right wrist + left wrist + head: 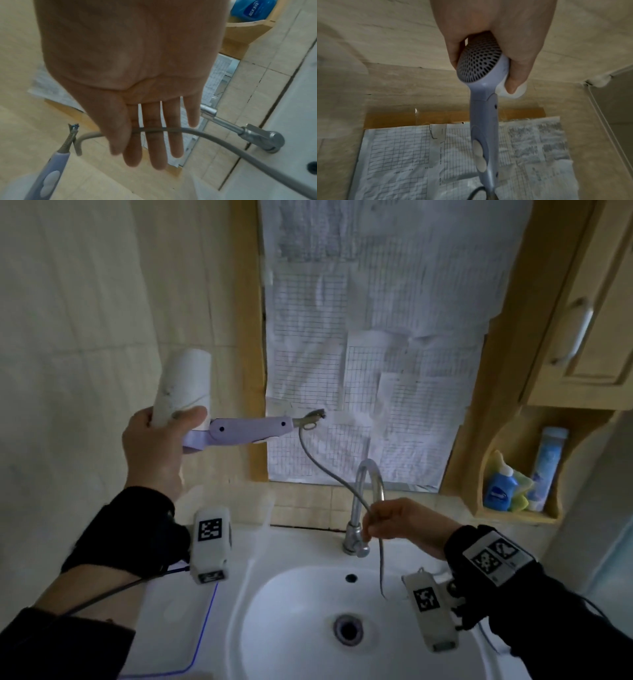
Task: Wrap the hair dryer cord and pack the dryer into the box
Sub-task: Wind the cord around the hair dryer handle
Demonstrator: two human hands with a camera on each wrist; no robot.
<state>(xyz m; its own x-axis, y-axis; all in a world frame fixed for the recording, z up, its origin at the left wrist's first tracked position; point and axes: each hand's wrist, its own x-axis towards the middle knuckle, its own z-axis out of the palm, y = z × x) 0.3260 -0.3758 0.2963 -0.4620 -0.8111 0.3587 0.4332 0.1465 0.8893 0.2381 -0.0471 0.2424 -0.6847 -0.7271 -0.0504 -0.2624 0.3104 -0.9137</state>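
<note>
My left hand (161, 436) grips the hair dryer (181, 385) by its white barrel, held up to the left above the sink. The dryer's lilac handle (250, 431) sticks out horizontally to the right. In the left wrist view, my left hand (513, 75) wraps the dryer (479, 63) behind its perforated rear grille. The grey cord (322, 467) leaves the handle's end, sags down to the right and passes through my right hand (373, 520), which pinches it in front of the tap. The cord's loose tail hangs over the basin. In the right wrist view, the thumb of my right hand (137, 67) lies over the cord (223, 142).
A white sink (260, 577) lies below, with a chrome tap (366, 484) at its back. A white flat object with a blue edge (178, 611) sits left of the basin. Grid-printed papers (370, 337) cover the wall panel. A wooden shelf holds a blue bottle (500, 491).
</note>
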